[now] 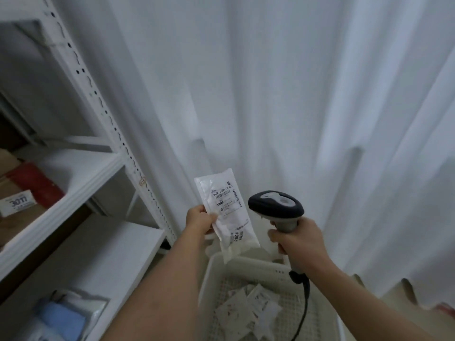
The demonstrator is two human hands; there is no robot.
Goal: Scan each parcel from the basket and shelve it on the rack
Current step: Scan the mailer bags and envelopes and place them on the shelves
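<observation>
Scanning step in hand: left hand (pixel 199 219) pinches parcel (pixel 225 212), right hand (pixel 299 238) grips scanner (pixel 275 206).
Next, judged: aim at label, then shelve on rack (pixel 81 173).

Soft, even, cool light, no glare. Curtain (pixel 270 82) & rack (pixel 98 107) upright smeared w/ motion blur; wide-angle bends edges. Parcel (pixel 225 207) label fairly sharp. Faint shadows under shelves.

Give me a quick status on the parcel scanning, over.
Left hand grips flat white plastic parcel, label up. Right hand holds black-and-grey barcode scanner beside it. Nothing between them.
</observation>
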